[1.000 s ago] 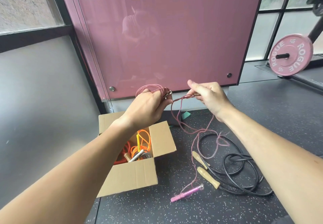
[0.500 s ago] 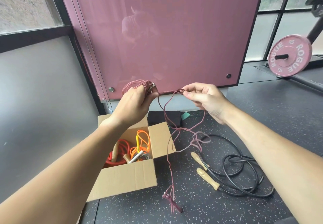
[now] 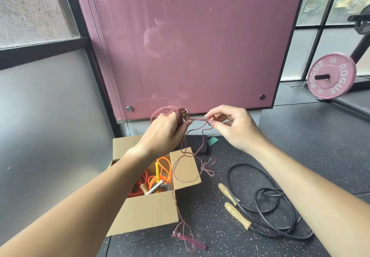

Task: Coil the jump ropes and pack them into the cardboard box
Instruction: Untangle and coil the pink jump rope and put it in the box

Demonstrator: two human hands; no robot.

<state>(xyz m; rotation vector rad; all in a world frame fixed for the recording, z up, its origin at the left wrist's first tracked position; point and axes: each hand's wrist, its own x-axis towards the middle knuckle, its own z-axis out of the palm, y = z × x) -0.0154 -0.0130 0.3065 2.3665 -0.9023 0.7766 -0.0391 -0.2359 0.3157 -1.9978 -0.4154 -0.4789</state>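
Note:
My left hand (image 3: 167,131) grips several coiled loops of a thin pink jump rope (image 3: 185,152) together with one metal-tipped handle end. My right hand (image 3: 233,125) pinches the same cord just to the right of the coil. The loose cord hangs down in front of the open cardboard box (image 3: 148,210) to its pink handle (image 3: 189,239) near the floor. Orange and red ropes (image 3: 160,176) lie inside the box. A black jump rope (image 3: 268,202) with wooden handles (image 3: 237,215) lies on the floor at the right.
A pink glass panel (image 3: 190,42) stands right behind the box. A pink weight plate (image 3: 331,76) on a barbell sits at the far right. A dark flat pad (image 3: 197,142) and a teal scrap (image 3: 212,141) lie on the speckled black floor (image 3: 300,146) beyond the box.
My right hand has moved left toward the coil with the cord. The pink handle was dragged left across the floor and now hangs in front of the box.

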